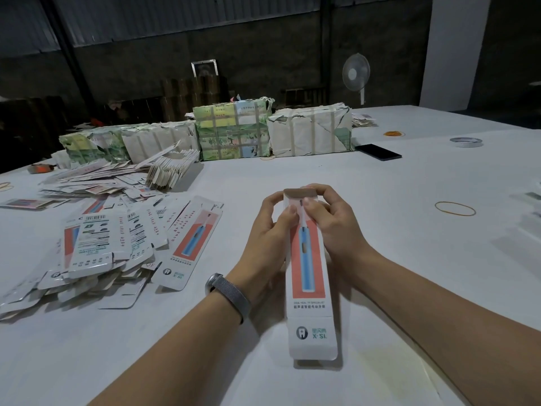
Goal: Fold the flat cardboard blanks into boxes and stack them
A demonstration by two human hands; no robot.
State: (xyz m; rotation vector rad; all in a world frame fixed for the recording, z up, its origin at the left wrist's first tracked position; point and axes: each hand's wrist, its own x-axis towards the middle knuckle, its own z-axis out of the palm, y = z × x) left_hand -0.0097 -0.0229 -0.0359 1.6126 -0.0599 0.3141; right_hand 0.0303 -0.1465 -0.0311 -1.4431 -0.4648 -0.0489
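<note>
While both hands (301, 227) grip it, box (310, 276) sits btwn

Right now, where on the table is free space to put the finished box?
Bare white tabletop lies right of both hands, between the yellow rubber band and the near edge. The left side is crowded with loose flat blanks; wrapped paper bundles line the back.

Your long white toothbrush box (308, 268) half-formed, far flap up, near flap open, loose heap of flat printed blanks (99, 238) at your left on the table
</note>
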